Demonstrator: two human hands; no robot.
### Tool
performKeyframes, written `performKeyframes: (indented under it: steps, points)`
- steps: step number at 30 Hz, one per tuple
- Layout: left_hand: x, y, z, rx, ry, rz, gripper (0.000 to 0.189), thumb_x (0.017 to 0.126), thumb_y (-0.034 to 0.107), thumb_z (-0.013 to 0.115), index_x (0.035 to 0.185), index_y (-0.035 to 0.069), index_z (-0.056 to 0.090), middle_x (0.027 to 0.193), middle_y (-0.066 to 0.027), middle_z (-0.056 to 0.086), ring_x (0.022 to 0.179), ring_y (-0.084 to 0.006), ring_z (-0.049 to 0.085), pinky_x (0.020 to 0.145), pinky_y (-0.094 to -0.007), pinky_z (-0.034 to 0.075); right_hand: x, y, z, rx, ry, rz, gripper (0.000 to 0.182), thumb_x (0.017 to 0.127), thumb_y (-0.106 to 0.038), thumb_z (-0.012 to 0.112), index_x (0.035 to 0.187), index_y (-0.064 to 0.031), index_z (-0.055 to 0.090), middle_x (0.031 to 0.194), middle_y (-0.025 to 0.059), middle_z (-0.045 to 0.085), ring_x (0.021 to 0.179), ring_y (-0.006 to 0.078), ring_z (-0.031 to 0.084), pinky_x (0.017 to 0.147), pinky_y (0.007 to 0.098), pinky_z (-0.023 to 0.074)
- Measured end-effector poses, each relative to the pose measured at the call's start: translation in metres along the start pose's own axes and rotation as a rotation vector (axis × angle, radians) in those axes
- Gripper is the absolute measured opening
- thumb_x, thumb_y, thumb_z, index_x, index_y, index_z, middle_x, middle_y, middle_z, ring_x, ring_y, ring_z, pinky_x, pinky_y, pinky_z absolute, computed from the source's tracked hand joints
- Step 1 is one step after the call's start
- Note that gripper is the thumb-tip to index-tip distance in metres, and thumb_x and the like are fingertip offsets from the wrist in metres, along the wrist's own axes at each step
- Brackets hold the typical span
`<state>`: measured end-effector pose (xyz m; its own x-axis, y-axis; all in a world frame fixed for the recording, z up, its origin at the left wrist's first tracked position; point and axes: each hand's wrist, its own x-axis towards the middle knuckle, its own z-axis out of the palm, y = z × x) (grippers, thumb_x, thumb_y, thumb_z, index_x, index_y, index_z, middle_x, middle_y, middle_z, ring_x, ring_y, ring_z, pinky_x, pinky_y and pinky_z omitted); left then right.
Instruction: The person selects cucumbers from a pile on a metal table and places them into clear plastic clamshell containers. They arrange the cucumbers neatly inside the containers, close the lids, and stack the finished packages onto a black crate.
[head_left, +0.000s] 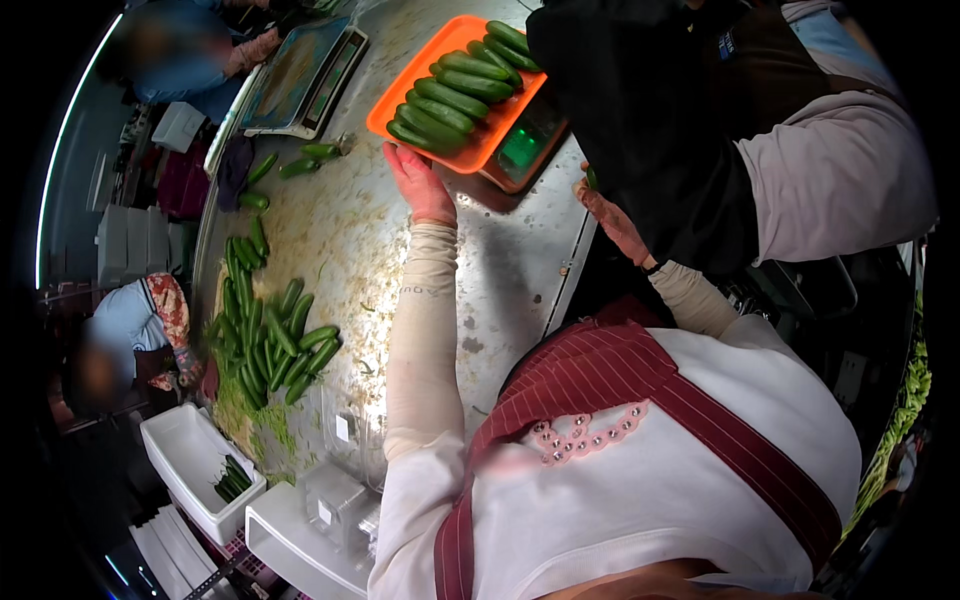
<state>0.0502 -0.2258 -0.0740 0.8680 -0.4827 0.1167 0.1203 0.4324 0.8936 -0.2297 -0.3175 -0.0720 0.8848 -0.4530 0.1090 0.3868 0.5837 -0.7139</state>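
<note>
An orange plastic tray (381, 120) filled with green cucumbers (450, 97) rests on a digital scale (517, 154) with a lit green display. My left hand (421, 184), in a pinkish glove, reaches up to the tray's near rim. Its fingertips meet the tray's underside edge, and whether they grip it is unclear. Farther right, beside the table's edge, my right hand (619, 221) is gloved too. Its fingers close around a green thing (591, 178) that looks like a cucumber, mostly hidden by a person's black garment.
A metal table (487, 300) bears a cucumber pile (270, 337), clear plastic boxes (337, 495) and another scale (300, 82). A white bin (180, 457) holds several cucumbers. A person in black (660, 135) stands close at right; two others (139, 322) work along the far side.
</note>
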Motion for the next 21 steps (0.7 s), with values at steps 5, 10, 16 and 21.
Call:
performKeyframes:
  steps: [5, 10, 16, 21]
  points:
    - [-0.002, 0.013, 0.001, 0.052, 0.013, -0.013, 0.069, 0.101, 0.044, 0.042, 0.149, 0.002, 0.015, 0.143, -0.0182, 0.039, 0.129, -0.0276, 0.044, 0.109, -0.0396, 0.034, -0.006, -0.006, 0.012, -0.573, 0.231, 0.137, 0.058, 0.092, -0.038, 0.062, 0.135, -0.0055, 0.041, 0.104, -0.0006, 0.047, 0.095, 0.0090, 0.048, 0.081, 0.0222, 0.0405]
    - [-0.007, 0.016, -0.013, 0.183, 0.118, -0.048, 0.067, 0.101, 0.045, 0.040, 0.147, 0.001, 0.020, 0.146, -0.0160, 0.036, 0.127, -0.0285, 0.046, 0.108, -0.0386, 0.034, -0.001, 0.000, 0.018, -0.354, 0.293, 0.047, 0.066, 0.089, -0.042, 0.065, 0.136, -0.0036, 0.040, 0.105, 0.0009, 0.051, 0.089, 0.0084, 0.051, 0.075, 0.0219, 0.0437]
    - [-0.040, 0.021, -0.040, 0.352, 0.230, -0.092, 0.049, 0.099, 0.034, 0.048, 0.133, -0.002, 0.047, 0.124, -0.0132, 0.056, 0.112, -0.0216, 0.054, 0.102, -0.0344, 0.039, 0.007, -0.004, 0.042, -0.507, 0.095, 0.136, 0.070, 0.090, -0.041, 0.065, 0.139, -0.0001, 0.036, 0.101, 0.0022, 0.054, 0.088, 0.0089, 0.052, 0.073, 0.0234, 0.0460]
    - [-0.128, 0.013, -0.052, 0.236, -0.050, -0.288, 0.045, 0.096, 0.036, 0.056, 0.122, 0.000, 0.052, 0.131, -0.0148, 0.052, 0.111, -0.0239, 0.056, 0.098, -0.0386, 0.046, 0.006, 0.019, 0.062, -0.547, 0.037, 0.343, 0.068, 0.091, -0.040, 0.063, 0.138, 0.0013, 0.037, 0.102, 0.0013, 0.057, 0.093, 0.0091, 0.055, 0.079, 0.0239, 0.0472]
